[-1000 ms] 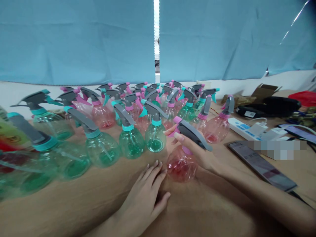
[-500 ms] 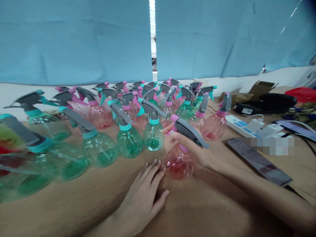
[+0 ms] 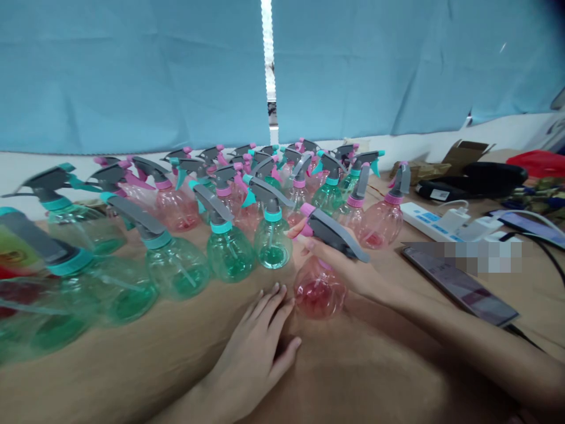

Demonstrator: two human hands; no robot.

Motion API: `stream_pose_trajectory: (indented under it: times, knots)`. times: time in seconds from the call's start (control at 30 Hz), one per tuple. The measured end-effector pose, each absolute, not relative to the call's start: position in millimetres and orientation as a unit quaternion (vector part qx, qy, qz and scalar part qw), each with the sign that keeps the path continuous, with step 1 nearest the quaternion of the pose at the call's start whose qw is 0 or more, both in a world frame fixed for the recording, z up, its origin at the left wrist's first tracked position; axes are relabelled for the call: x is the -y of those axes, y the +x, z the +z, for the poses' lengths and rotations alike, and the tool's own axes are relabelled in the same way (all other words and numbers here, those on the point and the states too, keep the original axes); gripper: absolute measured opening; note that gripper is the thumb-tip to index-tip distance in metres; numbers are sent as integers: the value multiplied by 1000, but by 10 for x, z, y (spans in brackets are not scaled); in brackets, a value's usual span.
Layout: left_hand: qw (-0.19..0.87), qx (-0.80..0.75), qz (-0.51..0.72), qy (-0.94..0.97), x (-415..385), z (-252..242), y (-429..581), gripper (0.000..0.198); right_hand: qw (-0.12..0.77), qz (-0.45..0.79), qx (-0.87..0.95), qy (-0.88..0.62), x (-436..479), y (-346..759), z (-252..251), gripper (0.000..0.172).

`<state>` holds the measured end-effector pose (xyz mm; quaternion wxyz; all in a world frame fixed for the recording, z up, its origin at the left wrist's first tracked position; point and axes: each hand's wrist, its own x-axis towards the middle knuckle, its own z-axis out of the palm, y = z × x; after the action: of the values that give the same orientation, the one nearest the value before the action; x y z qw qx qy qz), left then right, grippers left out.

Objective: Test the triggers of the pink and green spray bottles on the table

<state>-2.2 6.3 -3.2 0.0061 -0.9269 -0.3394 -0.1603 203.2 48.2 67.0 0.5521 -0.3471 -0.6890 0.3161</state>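
My right hand [image 3: 338,259] is closed round the neck of a pink spray bottle [image 3: 318,291], just under its grey and pink trigger head. The bottle stands upright on the brown table [image 3: 379,359]. Flat on the tabletop, to the left of that bottle, lies my left hand [image 3: 260,335], its fingers stretched out and holding nothing. Beyond the left fingertips stand a small green spray bottle [image 3: 272,250] and another green spray bottle [image 3: 230,253], both with turquoise collars. The palm side of my right hand is partly hidden.
Several more pink and green spray bottles crowd the back and left. On the right lie a phone [image 3: 463,285], a white power strip [image 3: 430,222] with plugs and cables, a black case [image 3: 472,179] and an open cardboard box [image 3: 465,154]. A blue curtain [image 3: 176,70] hangs behind.
The view has shifted very slightly. Both hands and the pink spray bottle keep their places, with the right hand still round the bottle's neck.
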Motion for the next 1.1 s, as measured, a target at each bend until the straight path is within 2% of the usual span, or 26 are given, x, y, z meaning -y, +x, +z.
stream_pose_trajectory:
  times: [0.27,0.4,0.8,1.1]
  knots:
    - [2,345,-145,-927,-64,-22,-25,46,532,329,700,-346,-512,2042,658,12]
    - [0,346,-149,-926,-63,-24,-34,46,530,298,707,-362,-482,2053,697,9]
    - [7,345,-143,-928,-71,-33,-38,46,528,259,712,-383,-435,2065,756,35]
    - [3,346,-137,-928,-72,-39,-37,46,530,283,709,-370,-417,2074,774,34]
